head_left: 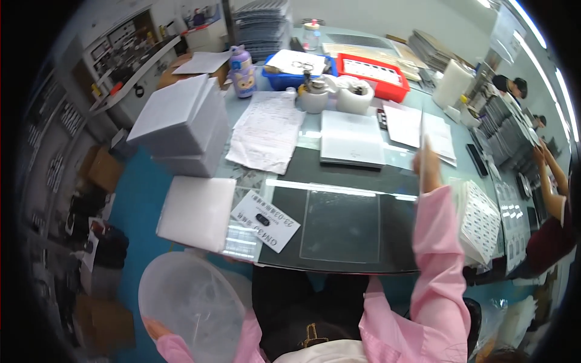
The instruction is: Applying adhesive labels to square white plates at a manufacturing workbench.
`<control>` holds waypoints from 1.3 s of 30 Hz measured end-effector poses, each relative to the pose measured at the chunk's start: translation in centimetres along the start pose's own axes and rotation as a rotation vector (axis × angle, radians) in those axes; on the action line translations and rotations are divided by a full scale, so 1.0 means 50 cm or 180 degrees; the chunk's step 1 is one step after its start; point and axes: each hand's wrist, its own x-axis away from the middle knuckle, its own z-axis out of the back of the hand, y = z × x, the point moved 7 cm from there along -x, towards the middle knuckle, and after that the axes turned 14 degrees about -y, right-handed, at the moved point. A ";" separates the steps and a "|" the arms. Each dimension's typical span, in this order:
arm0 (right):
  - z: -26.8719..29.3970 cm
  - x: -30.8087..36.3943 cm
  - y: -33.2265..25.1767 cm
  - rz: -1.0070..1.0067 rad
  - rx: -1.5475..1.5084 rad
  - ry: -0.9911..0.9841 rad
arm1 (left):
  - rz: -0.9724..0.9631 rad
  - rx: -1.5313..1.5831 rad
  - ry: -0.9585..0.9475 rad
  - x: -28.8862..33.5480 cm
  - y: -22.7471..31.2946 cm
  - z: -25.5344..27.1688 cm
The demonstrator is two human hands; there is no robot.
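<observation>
My right hand (430,166) is raised over the right part of the table, closed on a thin flat sheet (422,133) seen nearly edge-on. Low at the left, my left hand (157,328) is at the side of a translucent white plastic bin (192,296), partly hidden by it; its fingers seem curled against the bin's wall. In front of me a clear rectangular sheet (341,227) lies flat on a black mat (284,196). Beside it rests a printed white card (275,233) with a small black oval piece (262,219) on it.
Stacks of white sheets (196,212) line the left edge. A pale stack (352,138), handwritten paper (266,130), purple bottle (243,72), blue tray (275,83) and red tray (372,77) lie farther back. At right are a sticker-sheet pile (478,221), a phone (476,158) and a co-worker's arms (551,181).
</observation>
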 end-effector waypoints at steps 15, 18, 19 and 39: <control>-0.275 0.182 0.009 0.0547 -0.3978 -0.2570 | -0.2302 0.1824 -0.2039 0.146 0.954 -0.006; -0.295 0.185 0.014 0.0451 -0.4002 -0.2949 | -0.3159 0.2326 -0.2539 0.249 1.130 -0.019; -0.294 0.187 0.017 0.0484 -0.4003 -0.2930 | -0.3370 0.2383 -0.2719 0.276 1.182 -0.022; -0.394 0.332 0.050 -0.0557 0.0692 -0.3488 | -0.4367 0.2477 -0.2219 0.215 1.474 0.075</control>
